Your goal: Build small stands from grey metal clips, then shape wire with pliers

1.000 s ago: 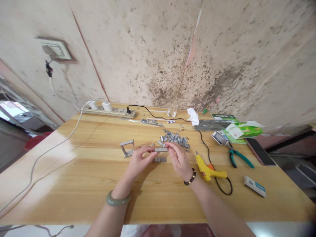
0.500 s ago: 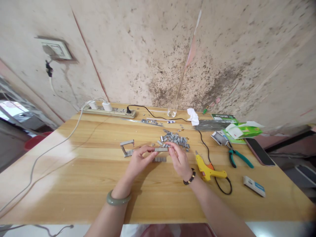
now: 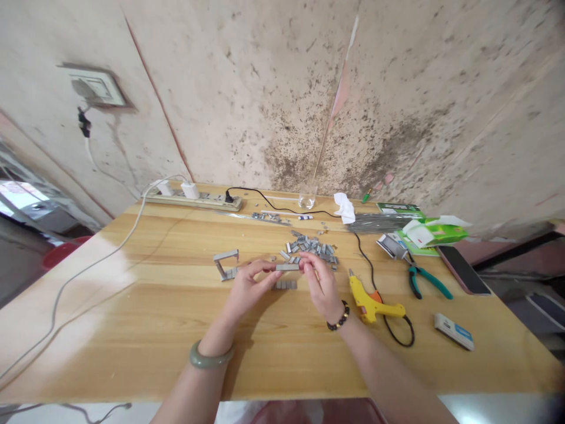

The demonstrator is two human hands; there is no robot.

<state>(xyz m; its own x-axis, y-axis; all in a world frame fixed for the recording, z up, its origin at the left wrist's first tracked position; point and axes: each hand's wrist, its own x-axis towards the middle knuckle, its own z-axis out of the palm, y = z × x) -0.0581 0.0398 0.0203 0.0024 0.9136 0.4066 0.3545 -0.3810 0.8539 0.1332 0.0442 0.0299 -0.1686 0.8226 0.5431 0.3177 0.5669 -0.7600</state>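
Observation:
Between my two hands is a short, flat grey bar (image 3: 287,267), held level just above the table. My left hand (image 3: 251,288) pinches its left end with thumb and fingertips. The fingers of my right hand (image 3: 321,285) close on its right end. Beneath the bar lies a row of small grey blocks (image 3: 286,285), partly hidden by my left fingers. A pile of loose grey pieces (image 3: 311,247) sits just beyond. Left of my left hand stands an open grey frame (image 3: 226,257) made of similar bars, its lower right part hidden by the hand.
To the right lie a yellow glue gun (image 3: 375,303), teal-handled pliers (image 3: 429,282), a phone (image 3: 463,270) and a small white box (image 3: 454,331). Along the back are a power strip (image 3: 198,202), a clear glass (image 3: 306,201), a crumpled tissue (image 3: 344,208) and a bundle of thin grey rods (image 3: 379,222).
Both hands keep their grip on the bar at nearly the same spot. My right fingers have shifted slightly at its end, and the whole view has moved a little.

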